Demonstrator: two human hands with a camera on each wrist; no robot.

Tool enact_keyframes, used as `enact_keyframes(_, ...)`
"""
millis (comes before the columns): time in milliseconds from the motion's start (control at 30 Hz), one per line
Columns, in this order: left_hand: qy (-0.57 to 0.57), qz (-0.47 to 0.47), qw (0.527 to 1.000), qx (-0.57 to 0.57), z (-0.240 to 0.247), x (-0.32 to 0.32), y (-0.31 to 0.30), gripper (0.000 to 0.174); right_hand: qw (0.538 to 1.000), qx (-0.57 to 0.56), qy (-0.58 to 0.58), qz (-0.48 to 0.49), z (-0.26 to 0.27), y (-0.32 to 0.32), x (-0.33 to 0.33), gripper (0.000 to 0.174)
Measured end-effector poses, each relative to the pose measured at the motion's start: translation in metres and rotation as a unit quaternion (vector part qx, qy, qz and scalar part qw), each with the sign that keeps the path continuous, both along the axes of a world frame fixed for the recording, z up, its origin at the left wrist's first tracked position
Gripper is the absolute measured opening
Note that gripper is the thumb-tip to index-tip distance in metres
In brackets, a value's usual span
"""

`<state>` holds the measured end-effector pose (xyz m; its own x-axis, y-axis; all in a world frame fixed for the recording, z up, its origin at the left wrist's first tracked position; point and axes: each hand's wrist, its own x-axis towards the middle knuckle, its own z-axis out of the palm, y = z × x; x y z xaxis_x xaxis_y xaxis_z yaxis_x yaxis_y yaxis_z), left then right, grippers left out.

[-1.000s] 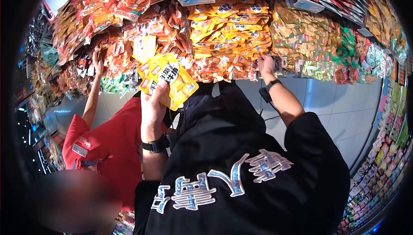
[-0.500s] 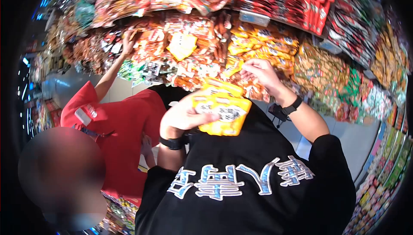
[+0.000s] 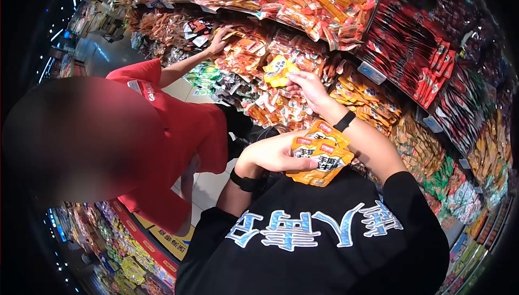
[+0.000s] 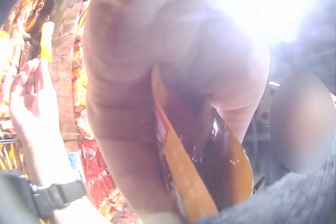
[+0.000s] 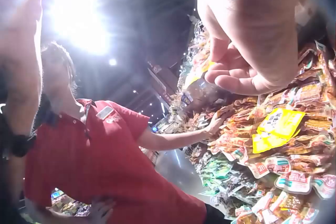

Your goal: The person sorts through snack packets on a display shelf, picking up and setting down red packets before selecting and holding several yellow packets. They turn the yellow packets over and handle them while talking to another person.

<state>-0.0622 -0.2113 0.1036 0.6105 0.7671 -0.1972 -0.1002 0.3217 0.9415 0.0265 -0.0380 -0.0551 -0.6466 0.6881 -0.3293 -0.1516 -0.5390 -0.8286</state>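
Note:
My left hand (image 3: 273, 153) grips several yellow-orange packets (image 3: 327, 161) with dark lettering, fanned out in front of my chest. In the left wrist view the edges of these packets (image 4: 186, 176) show below that hand (image 4: 173, 71). My right hand (image 3: 311, 88) is stretched over the orange packets, its fingertips at yellow packets (image 3: 278, 71). From the left wrist, a yellow packet (image 4: 47, 42) stands pinched at the right hand's (image 4: 34, 103) fingertips. In the right wrist view, yellow packets (image 5: 277, 129) lie on the orange pile below my right hand (image 5: 252, 35).
A person in a red shirt (image 3: 178, 116) stands at the left, one arm reaching to the shelf. Yellow packets (image 3: 367, 98) fill a section right of my right hand. Red packets (image 3: 405, 52) are stacked behind a raised shelf edge. Another display (image 3: 130, 241) lies at lower left.
My right hand has moved left from the yellow section to the orange packets, with a yellow packet. The left hand with its packets has come in toward my chest. The view has turned left.

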Motion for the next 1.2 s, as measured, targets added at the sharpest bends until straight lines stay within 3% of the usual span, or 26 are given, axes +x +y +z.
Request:
enact_keyframes(233, -0.018, 0.006, 1.000, -0.008, -0.003, -0.003, -0.005, 0.049, 1.000, -0.006, 0.011, -0.017, -0.009, 0.007, -0.026, 0.021)
enact_keyframes(467, -0.083, 0.089, 0.990, -0.066, -0.006, -0.008, -0.021, 0.048, 0.999, -0.018, 0.010, -0.034, -0.008, 0.008, -0.042, 0.020)
enact_keyframes(833, -0.038, 0.146, 0.981, -0.121, -0.017, -0.023, -0.035, 0.049, 0.997, -0.040, 0.033, -0.055, -0.008, -0.002, -0.057, 0.022)
enact_keyframes(1133, -0.124, 0.352, 0.927, -0.034, -0.037, -0.043, -0.041, 0.044, 0.996, -0.027, 0.012, -0.085, 0.007, -0.004, -0.057, 0.022)
enact_keyframes(1200, -0.147, 0.347, 0.925, -0.053, -0.050, -0.055, -0.042, 0.047, 0.993, -0.028, 0.033, -0.106, 0.022, -0.012, -0.042, 0.026)
